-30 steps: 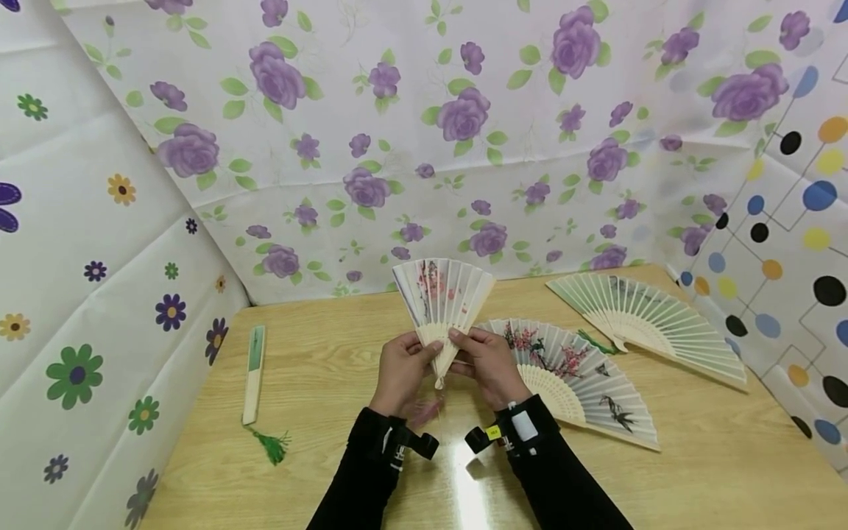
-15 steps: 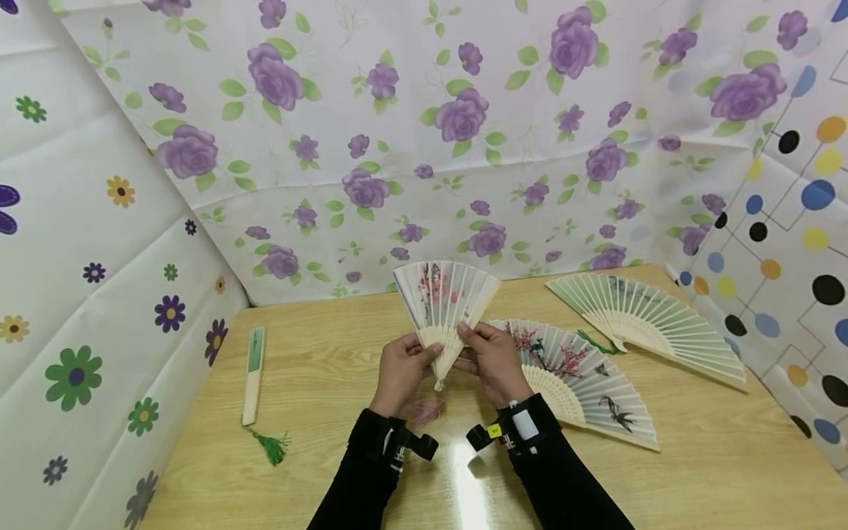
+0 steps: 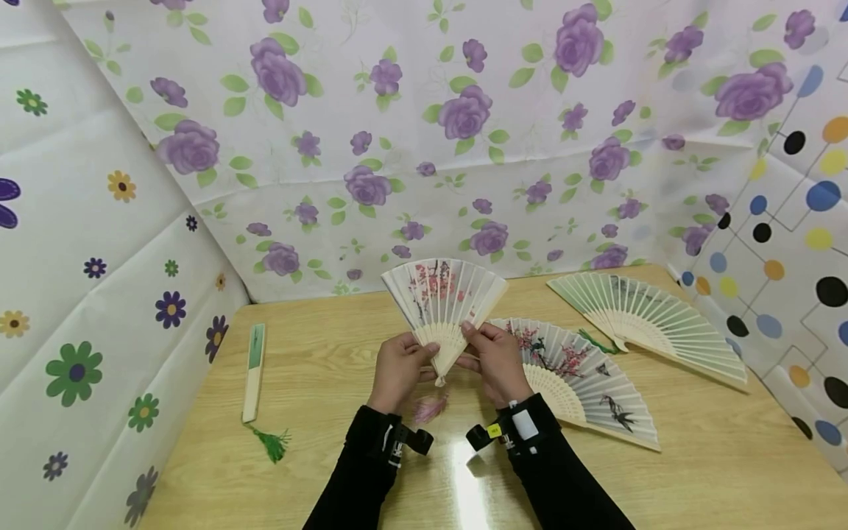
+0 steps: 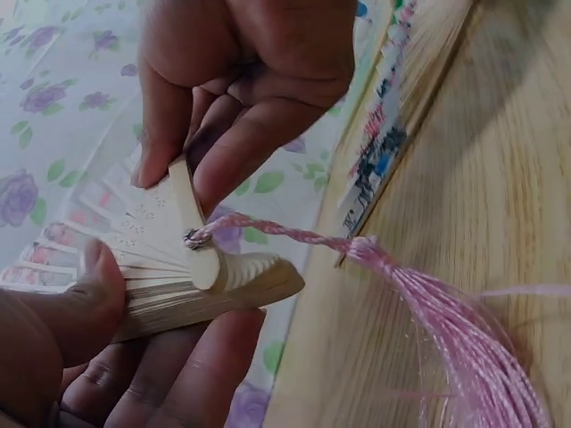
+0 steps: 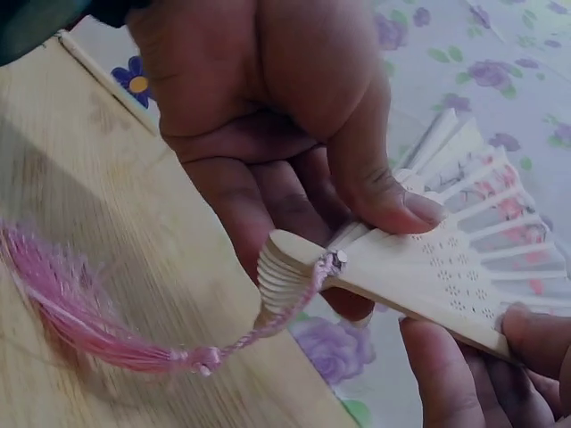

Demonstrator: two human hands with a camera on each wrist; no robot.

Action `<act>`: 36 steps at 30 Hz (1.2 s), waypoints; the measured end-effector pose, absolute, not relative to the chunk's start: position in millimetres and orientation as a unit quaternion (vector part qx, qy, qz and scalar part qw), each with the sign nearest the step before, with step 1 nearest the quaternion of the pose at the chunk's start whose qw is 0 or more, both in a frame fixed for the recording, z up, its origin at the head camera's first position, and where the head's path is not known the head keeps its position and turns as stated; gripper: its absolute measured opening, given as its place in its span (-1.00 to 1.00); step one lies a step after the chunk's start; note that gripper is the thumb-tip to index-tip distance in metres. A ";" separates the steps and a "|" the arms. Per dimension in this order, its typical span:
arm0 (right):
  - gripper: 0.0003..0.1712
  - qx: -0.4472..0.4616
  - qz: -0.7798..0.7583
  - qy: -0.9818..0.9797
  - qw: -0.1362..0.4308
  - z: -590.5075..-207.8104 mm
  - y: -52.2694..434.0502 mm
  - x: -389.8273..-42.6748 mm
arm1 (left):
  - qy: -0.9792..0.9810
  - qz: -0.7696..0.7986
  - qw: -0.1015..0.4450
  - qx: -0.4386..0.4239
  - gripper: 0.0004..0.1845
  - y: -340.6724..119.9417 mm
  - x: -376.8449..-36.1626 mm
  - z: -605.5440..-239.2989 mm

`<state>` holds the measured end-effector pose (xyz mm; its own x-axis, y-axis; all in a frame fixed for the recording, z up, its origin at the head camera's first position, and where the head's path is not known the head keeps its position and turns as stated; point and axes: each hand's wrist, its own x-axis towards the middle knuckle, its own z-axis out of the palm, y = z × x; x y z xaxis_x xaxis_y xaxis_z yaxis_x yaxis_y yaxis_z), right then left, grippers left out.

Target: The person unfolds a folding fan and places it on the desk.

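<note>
Between both hands, upright above the middle of the table, is a partly spread white folding fan [image 3: 440,291] with pink blossoms and pale pierced ribs. My left hand [image 3: 400,370] pinches the ribs on the left side, thumb in front and fingers behind. On the right side, my right hand [image 3: 498,361] pinches the outer rib between thumb and fingers. A pink tassel [image 4: 446,330] hangs by a twisted cord from the rivet at the fan's pivot. In the left wrist view, part of the ribs is still stacked together near the left thumb.
A spread white fan with blossoms and a bird [image 3: 596,383] lies just right of my right hand. Behind it lies a spread green fan [image 3: 662,324]. At the left is a folded fan [image 3: 255,375] with a green tassel [image 3: 271,444]. Patterned cloths [image 3: 424,199] hang around the wooden table [image 3: 324,486].
The held fan has spread wider, its edges moving apart to the left and right. My right hand has shifted slightly to the right and up along the ribs.
</note>
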<state>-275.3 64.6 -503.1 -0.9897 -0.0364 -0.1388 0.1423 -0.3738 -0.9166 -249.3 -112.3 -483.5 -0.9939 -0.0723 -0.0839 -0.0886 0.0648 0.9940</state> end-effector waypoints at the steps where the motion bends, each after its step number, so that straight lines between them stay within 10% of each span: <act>1: -0.69 0.048 -0.828 0.556 0.053 -503.1 65.1 -275.8 | 0.727 0.684 0.007 -0.055 -0.78 -112.5 -249.4 -482.9; 36: -0.83 0.013 -0.861 0.504 0.068 -504.3 73.3 -279.5 | 0.665 0.743 -0.006 -0.079 -0.75 -111.8 -254.4 -481.9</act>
<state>-279.5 73.3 -504.3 -0.9904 -0.1039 -0.0915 0.1306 -0.4827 -0.8660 -254.4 -111.8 -481.9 -0.9873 -0.1147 -0.1098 -0.0966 -0.1154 0.9886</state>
